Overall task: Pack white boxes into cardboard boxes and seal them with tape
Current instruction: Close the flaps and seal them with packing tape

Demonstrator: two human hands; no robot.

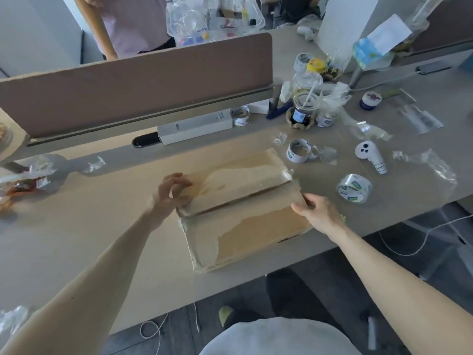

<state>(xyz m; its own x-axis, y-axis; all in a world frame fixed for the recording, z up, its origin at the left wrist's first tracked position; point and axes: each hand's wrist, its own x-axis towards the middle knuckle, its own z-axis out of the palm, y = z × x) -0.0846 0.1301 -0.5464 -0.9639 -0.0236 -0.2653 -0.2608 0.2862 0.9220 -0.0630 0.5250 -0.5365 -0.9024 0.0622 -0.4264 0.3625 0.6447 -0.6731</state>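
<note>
Smooth desk [107, 190], flat taped cardboard box [256, 226]

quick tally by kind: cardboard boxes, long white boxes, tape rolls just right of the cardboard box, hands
cardboard box: 1
long white box: 1
tape rolls just right of the cardboard box: 2, full roll and nearly empty roll
hands: 2, left hand and right hand
total: 6
</note>
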